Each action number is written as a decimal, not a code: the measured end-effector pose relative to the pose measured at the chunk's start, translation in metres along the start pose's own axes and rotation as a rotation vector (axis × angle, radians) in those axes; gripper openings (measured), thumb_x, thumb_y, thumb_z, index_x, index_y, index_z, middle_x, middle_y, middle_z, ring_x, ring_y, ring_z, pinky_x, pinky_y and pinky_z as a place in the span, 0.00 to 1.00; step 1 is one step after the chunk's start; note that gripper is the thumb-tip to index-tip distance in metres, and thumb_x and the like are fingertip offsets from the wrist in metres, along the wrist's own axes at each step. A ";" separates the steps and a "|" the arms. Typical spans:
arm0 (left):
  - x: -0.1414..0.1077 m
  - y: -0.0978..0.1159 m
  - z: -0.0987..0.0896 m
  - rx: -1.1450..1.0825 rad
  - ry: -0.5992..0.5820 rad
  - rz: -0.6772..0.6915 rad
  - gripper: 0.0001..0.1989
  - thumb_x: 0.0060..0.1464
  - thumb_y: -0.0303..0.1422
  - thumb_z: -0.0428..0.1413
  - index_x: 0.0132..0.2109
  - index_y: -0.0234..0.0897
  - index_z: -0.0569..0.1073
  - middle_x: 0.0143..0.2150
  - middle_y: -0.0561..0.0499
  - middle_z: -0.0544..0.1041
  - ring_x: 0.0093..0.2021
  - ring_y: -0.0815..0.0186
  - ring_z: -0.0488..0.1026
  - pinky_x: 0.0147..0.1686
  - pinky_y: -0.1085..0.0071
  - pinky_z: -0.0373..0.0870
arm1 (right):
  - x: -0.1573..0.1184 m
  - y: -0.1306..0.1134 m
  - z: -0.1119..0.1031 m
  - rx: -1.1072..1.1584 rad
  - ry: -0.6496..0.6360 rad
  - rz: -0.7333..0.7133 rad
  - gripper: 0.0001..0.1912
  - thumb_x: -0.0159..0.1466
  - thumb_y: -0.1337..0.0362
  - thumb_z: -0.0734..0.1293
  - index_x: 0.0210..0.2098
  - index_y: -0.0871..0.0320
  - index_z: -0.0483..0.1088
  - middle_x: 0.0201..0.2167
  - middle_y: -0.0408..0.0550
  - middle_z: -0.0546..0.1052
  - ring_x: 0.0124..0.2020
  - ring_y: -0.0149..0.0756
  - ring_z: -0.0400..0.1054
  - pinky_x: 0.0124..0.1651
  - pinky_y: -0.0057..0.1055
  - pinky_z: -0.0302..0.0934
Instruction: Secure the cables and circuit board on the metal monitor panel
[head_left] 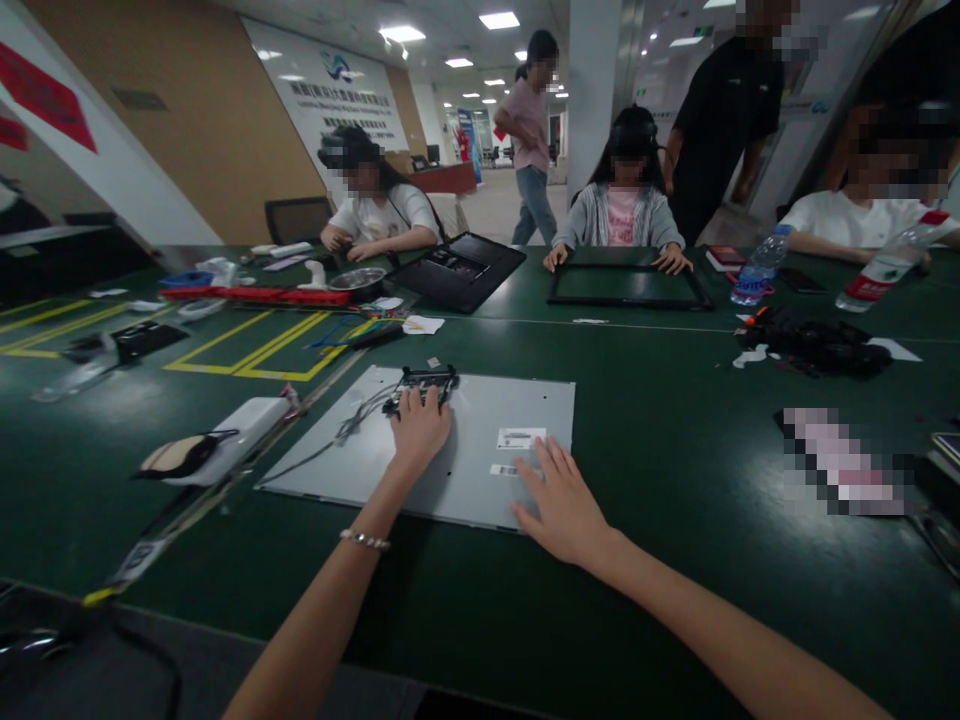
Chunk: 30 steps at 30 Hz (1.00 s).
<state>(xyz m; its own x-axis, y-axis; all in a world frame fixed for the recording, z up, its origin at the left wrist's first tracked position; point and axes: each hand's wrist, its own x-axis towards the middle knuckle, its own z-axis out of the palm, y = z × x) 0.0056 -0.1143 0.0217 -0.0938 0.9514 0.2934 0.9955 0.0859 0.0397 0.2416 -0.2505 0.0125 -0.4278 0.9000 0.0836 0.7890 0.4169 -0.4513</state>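
Note:
A flat grey display panel (480, 400), probably the back of a screen, lies on the green table. My left hand (421, 430) reaches over it, fingertips resting on the near edge of a black bracket-like part (429, 380) near the panel's far edge; the fingers hide some of that part. Grey cables (358, 415) run from it across the panel to the left. My right hand (561, 500) is open, fingers spread over the panel's right-hand corner beside two white labels (521, 438). It holds nothing.
Left of the panel stands a white power strip (247, 440). Loose wires (367, 330) and a red strip (255, 296) lie beyond. To the right are a black tangled item (810, 340) and bottles (761, 265). Across the table, people handle a black frame (630, 300) and a black casing (461, 270).

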 end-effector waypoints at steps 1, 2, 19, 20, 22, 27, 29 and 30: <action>0.001 -0.003 -0.001 -0.009 -0.004 0.002 0.24 0.63 0.37 0.41 0.62 0.31 0.62 0.63 0.33 0.61 0.65 0.47 0.53 0.56 0.49 0.59 | 0.000 0.000 0.000 0.003 -0.004 -0.001 0.35 0.68 0.46 0.52 0.67 0.59 0.51 0.71 0.56 0.41 0.70 0.52 0.29 0.67 0.50 0.34; 0.004 -0.009 -0.003 -0.021 -0.003 0.002 0.24 0.63 0.38 0.41 0.61 0.31 0.62 0.62 0.33 0.62 0.64 0.48 0.56 0.56 0.51 0.59 | 0.000 0.000 0.000 0.006 -0.008 -0.003 0.35 0.68 0.46 0.52 0.67 0.59 0.51 0.71 0.56 0.41 0.70 0.52 0.28 0.67 0.51 0.34; 0.029 -0.161 -0.013 0.180 -0.133 0.002 0.20 0.64 0.33 0.42 0.56 0.36 0.72 0.48 0.42 0.78 0.46 0.55 0.75 0.47 0.62 0.68 | 0.001 -0.001 0.005 -0.010 -0.001 -0.011 0.33 0.68 0.48 0.53 0.67 0.58 0.51 0.71 0.55 0.41 0.70 0.52 0.29 0.67 0.50 0.33; 0.031 -0.162 -0.013 0.186 -0.129 -0.006 0.20 0.64 0.33 0.42 0.55 0.37 0.73 0.48 0.42 0.78 0.46 0.55 0.75 0.48 0.63 0.68 | 0.001 -0.001 0.005 -0.014 0.002 -0.006 0.33 0.68 0.48 0.53 0.67 0.58 0.52 0.71 0.55 0.42 0.70 0.52 0.29 0.67 0.50 0.33; 0.038 -0.162 -0.015 0.193 -0.099 -0.015 0.20 0.64 0.33 0.41 0.56 0.36 0.72 0.48 0.40 0.78 0.47 0.55 0.75 0.48 0.63 0.68 | 0.001 -0.002 0.006 -0.016 0.008 -0.001 0.33 0.68 0.48 0.53 0.67 0.58 0.52 0.71 0.56 0.42 0.70 0.52 0.29 0.68 0.49 0.33; 0.075 -0.136 -0.029 0.228 0.058 0.009 0.21 0.64 0.29 0.40 0.59 0.34 0.68 0.48 0.37 0.76 0.45 0.55 0.75 0.45 0.60 0.69 | 0.003 -0.002 0.004 -0.006 -0.008 0.001 0.33 0.68 0.48 0.53 0.67 0.58 0.51 0.71 0.55 0.41 0.70 0.52 0.29 0.68 0.50 0.33; 0.097 -0.118 -0.028 0.200 0.048 0.070 0.21 0.64 0.27 0.40 0.59 0.31 0.68 0.49 0.34 0.75 0.47 0.55 0.74 0.46 0.60 0.68 | 0.004 -0.002 0.003 -0.001 -0.012 0.005 0.34 0.68 0.47 0.53 0.67 0.58 0.51 0.71 0.55 0.41 0.70 0.51 0.28 0.68 0.50 0.33; 0.109 -0.109 -0.025 0.188 0.032 0.096 0.21 0.64 0.26 0.40 0.59 0.31 0.68 0.50 0.33 0.75 0.47 0.56 0.74 0.47 0.61 0.67 | 0.004 -0.002 0.002 0.002 -0.014 0.005 0.33 0.68 0.47 0.53 0.67 0.57 0.51 0.71 0.56 0.41 0.70 0.51 0.28 0.68 0.49 0.33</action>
<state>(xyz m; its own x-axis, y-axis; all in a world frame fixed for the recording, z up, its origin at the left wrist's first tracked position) -0.1131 -0.0269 0.0732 0.0046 0.9483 0.3172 0.9845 0.0513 -0.1678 0.2371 -0.2482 0.0117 -0.4302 0.9001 0.0687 0.7901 0.4123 -0.4536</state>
